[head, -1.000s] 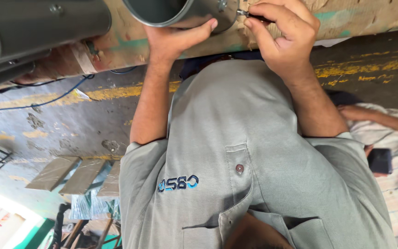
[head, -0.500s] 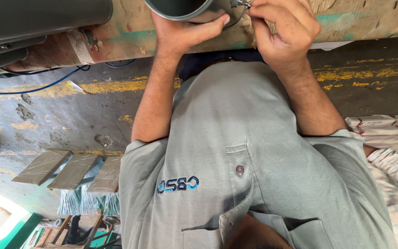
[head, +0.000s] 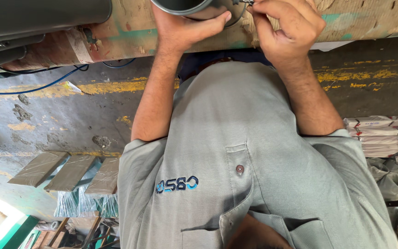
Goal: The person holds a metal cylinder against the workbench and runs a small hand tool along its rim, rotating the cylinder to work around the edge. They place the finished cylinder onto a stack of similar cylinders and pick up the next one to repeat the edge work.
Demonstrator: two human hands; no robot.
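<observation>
Left hand point(head: 185, 23) clamped on the dark metal pipe point(head: 180, 5); right hand point(head: 284, 30) beside it pinches a small fitting point(head: 245, 2). Pipe looks stiff, smooth, possibly slippery.

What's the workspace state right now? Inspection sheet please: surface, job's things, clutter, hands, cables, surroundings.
Surface: worn wooden bench, chipped, green and red paint patches.
Job's things: grey metal pipe, open end showing; small metal fitting at its side, detail too small to tell.
Clutter: second dark pipe lying on the bench.
Hands: left hand cups the grey pipe from below; right hand pinches the fitting.
Cables: blue cable and black cable trail under the bench.
Surroundings: concrete floor with yellow line; wrapped flat packs; stacked bundles.
</observation>
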